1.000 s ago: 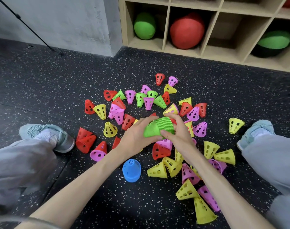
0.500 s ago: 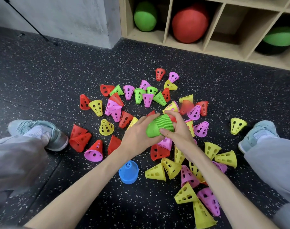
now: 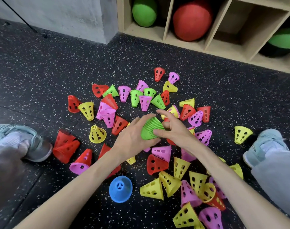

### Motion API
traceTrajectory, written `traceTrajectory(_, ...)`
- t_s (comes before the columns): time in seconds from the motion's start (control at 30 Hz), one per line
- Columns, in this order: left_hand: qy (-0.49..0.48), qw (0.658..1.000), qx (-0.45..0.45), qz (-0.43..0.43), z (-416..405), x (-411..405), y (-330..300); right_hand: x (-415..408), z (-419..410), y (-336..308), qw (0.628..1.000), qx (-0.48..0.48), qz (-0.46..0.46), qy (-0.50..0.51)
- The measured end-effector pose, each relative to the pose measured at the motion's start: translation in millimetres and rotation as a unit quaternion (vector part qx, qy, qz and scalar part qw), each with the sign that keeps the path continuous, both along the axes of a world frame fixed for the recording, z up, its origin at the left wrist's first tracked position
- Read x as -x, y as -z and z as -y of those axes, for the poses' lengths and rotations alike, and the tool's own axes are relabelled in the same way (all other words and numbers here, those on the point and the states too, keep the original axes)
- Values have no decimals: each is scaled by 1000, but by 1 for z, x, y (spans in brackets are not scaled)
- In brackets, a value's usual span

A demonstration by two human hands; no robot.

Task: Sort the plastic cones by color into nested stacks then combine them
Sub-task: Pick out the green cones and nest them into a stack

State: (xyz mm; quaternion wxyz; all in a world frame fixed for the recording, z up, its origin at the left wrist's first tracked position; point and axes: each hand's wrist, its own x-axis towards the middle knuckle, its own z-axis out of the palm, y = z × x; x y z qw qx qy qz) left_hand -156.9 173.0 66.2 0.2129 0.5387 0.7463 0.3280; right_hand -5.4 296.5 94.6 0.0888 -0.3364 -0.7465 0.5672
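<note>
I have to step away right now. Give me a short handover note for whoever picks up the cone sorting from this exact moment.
Left hand: grips the nested green stack above the pile.
Right hand: thumb on the stack's rim, fingers spread and lifted, holding nothing.
Done: most green cones are nested; a blue stack stands on the floor near the left forearm.
Left: four loose green cones lie at the far side of the pile. Red, pink and yellow cones are scattered, apart from a few nested red ones at the left. Sort them by colour, then combine all stacks.
</note>
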Motion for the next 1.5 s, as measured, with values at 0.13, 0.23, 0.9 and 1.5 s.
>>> traceTrajectory(0.13,-47,998,-24,33,-11,17,14,10,-41,12,998,-34,1,49)
traceTrajectory(0.23,-81,994,-44,56,-16,27,26,22,-78,25,994,-79,11,73)
traceTrajectory(0.9,-144,973,-79,162,-50,43,71,104,-206,97,943,-287,168,0)
traceTrajectory(1.5,-191,959,-113,179,-24,25,33,83,-105,-5,973,-208,-57,86)
